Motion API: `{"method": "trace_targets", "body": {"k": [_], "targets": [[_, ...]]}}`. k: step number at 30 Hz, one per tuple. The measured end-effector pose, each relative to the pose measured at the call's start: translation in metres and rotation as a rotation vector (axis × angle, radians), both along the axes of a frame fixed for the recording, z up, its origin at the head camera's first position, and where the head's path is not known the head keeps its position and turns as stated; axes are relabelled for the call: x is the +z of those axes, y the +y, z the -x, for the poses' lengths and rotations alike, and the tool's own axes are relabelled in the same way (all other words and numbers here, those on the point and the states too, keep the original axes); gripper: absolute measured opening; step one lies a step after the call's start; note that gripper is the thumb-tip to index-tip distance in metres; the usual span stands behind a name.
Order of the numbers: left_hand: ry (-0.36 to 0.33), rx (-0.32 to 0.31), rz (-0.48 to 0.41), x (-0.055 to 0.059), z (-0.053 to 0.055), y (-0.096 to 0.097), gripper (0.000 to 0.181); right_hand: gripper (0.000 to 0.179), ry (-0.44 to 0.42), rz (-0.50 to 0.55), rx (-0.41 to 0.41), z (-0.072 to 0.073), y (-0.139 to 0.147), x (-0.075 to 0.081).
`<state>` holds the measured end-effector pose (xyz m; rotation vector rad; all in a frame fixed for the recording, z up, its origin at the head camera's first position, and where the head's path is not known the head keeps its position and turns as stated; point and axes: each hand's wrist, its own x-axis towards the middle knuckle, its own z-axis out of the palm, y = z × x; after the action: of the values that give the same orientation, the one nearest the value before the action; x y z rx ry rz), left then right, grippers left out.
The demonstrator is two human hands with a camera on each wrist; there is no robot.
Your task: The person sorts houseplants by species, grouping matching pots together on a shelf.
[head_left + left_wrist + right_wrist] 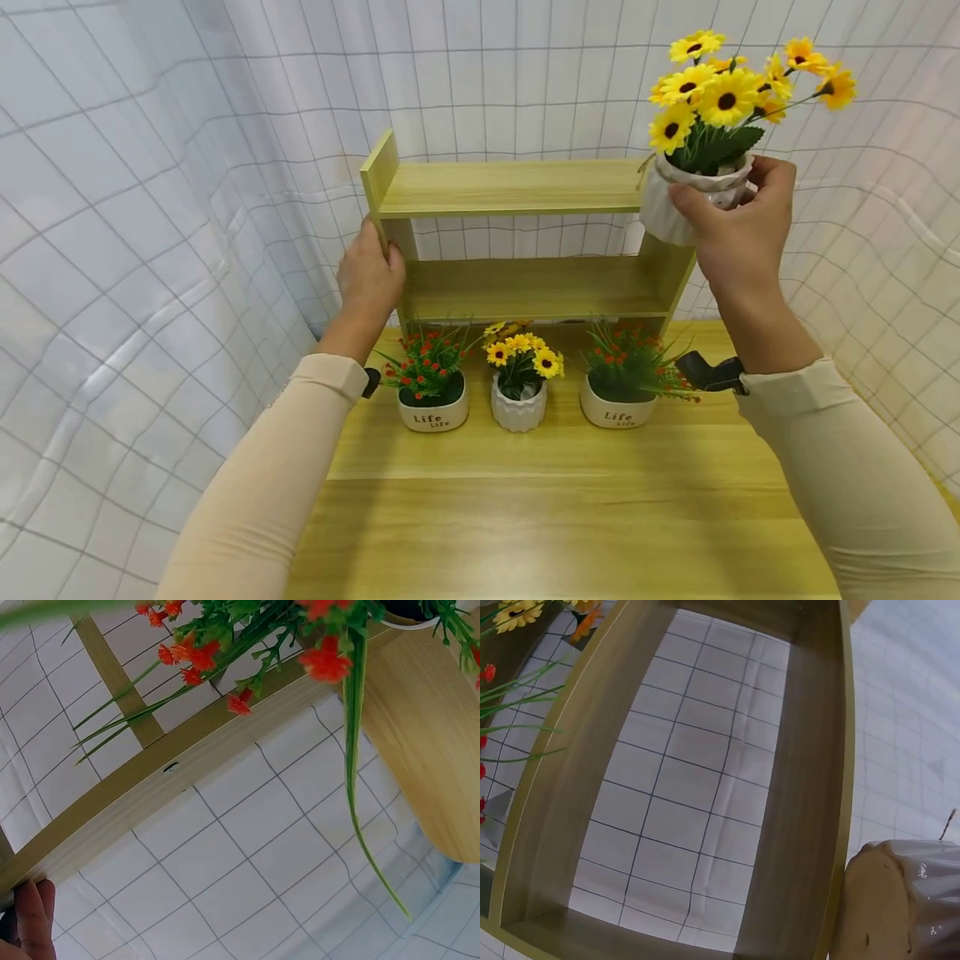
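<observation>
My right hand (753, 233) holds a white ceramic flowerpot (667, 204) of yellow artificial sunflowers (726, 100), thumb at the front of its rim. The pot overlaps the right end of the top board of a small wooden shelf (517, 187) in the head view. Seen from the right wrist, the pot's round tan base (874, 907) is tilted into view beside the shelf edge. On the other side, my left hand (371, 271) grips the shelf's left side panel (382, 171) below the top board. The left wrist view shows its fingers (34, 919) against the panel's edge.
On the wooden table (540, 517), before the shelf, stand two white "Life" planters with red flowers, one left (433, 414) and one right (618, 410). Between them is a smaller white pot (519, 408) of yellow flowers. A white grid-patterned curtain (517, 83) surrounds the table.
</observation>
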<state>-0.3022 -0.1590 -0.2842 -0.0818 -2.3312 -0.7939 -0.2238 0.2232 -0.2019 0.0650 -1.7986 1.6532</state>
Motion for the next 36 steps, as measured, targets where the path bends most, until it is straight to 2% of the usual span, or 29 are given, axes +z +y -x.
{"method": "trace_targets", "body": {"k": [5,15,20,29,36], "targets": [[-0.008,-0.006,0.0,0.0,0.0,0.0,0.036,0.068,-0.03,-0.086,-0.04,0.01,-0.003,0.006],[-0.006,0.002,0.005,0.001,0.0,0.0,0.037,0.068,-0.09,-0.025,0.013,0.027,-0.006,0.013],[-0.019,0.001,0.004,0.0,0.0,0.0,0.037,0.068,-0.127,-0.054,-0.006,0.034,-0.009,0.012],[-0.006,0.009,0.008,0.0,-0.001,0.001,0.036,0.066,-0.16,-0.027,-0.022,0.046,-0.013,0.016],[-0.022,0.005,0.004,0.0,-0.001,0.002,0.036,0.07,-0.174,-0.066,-0.05,0.057,-0.016,0.016]]}}
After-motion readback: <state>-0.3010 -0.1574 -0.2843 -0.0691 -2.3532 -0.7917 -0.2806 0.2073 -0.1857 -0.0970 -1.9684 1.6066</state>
